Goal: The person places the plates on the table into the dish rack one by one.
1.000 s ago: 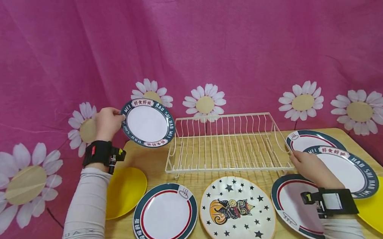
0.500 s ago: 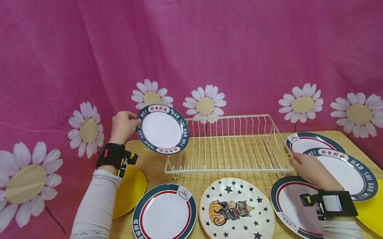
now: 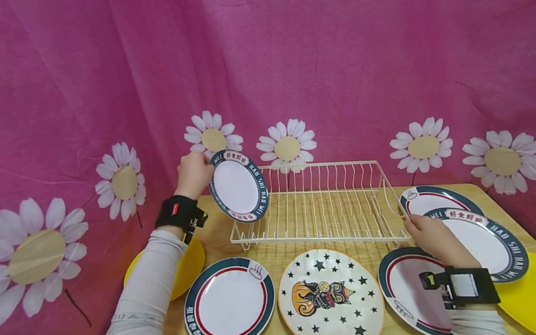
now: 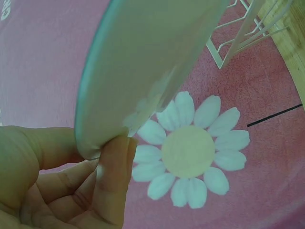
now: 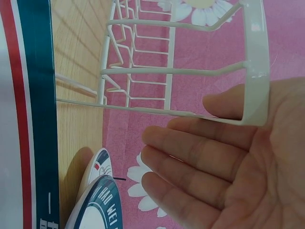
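My left hand [image 3: 194, 175] pinches the upper left rim of a white plate [image 3: 238, 186] with a dark green lettered border. The plate is held up and tilted, in front of the left end of a white wire dish rack [image 3: 319, 239]. In the left wrist view, thumb and fingers grip the edge of the plate [image 4: 152, 57], seen from its pale underside. My right hand [image 3: 439, 237] holds the rack's right front corner. In the right wrist view, the thumb lies behind the rack's corner post [image 5: 257, 62], with the fingers stretched along the outer side.
In front of the rack lie a green-rimmed plate [image 3: 229, 304], a cat-and-stars plate [image 3: 333, 316] and another green-rimmed plate [image 3: 413, 293]. Yellow plates [image 3: 188, 270] lie left and right. Two more rimmed plates [image 3: 477, 242] overlap at right. A pink flowered cloth [image 3: 315, 51] hangs behind.
My left hand has carried the plate right and slightly down, over the rack's left end, and the plate has turned more edge-on. My right hand stays at the rack's corner.
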Tool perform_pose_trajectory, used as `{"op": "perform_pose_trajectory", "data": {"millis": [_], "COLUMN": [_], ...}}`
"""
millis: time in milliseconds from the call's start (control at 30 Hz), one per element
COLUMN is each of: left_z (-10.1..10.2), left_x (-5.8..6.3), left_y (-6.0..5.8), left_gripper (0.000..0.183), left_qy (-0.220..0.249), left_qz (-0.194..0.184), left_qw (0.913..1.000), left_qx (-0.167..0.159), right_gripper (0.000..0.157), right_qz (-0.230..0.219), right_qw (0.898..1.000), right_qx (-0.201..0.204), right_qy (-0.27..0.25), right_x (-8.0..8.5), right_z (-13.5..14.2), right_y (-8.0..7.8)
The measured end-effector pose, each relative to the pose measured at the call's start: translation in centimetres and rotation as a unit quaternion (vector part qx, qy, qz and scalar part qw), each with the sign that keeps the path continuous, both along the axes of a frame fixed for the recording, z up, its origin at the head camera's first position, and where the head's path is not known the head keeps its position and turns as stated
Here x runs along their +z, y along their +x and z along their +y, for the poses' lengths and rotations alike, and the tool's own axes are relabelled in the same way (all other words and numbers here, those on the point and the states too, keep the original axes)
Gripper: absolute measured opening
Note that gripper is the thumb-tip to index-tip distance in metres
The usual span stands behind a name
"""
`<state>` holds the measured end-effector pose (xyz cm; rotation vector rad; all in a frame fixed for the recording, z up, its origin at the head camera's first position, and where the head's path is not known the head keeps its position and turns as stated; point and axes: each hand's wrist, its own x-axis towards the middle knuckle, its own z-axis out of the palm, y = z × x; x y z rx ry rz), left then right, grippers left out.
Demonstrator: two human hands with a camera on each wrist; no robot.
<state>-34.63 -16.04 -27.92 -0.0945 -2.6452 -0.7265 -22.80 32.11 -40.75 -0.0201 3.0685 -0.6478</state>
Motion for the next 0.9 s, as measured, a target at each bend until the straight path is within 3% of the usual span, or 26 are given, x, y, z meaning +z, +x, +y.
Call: {"op": "perform_pose_trajectory", "data": {"millis": [367,700,900], "left_z": [3.1,5.3,6.5], "left_x": [0.1,-0.4,-1.0], "left_y": [-0.7,-1.5,-1.5], "left_gripper": [0.016,0.022,0.024], "left_qy": [-0.08,-0.183,-0.196], "left_qz": [0.045,0.107,0.109], "left_qw": [0.9958,0.9772,0.9745], "left_qx": [0.003,0.011,0.0], "right_gripper": [0.042,0.04,0.043], "right_qz": [-0.005,0.001,-0.007], "right_qw": [1.0,1.0,1.0], "right_qx": [-0.003,0.001,0.001], "right_qy": [0.0,-0.004,-0.008], "right_x": [0.1,0.0,0.1], "right_z": [-0.1,-0.1,0.0], "right_y": [0.0,0.0,-0.1]}}
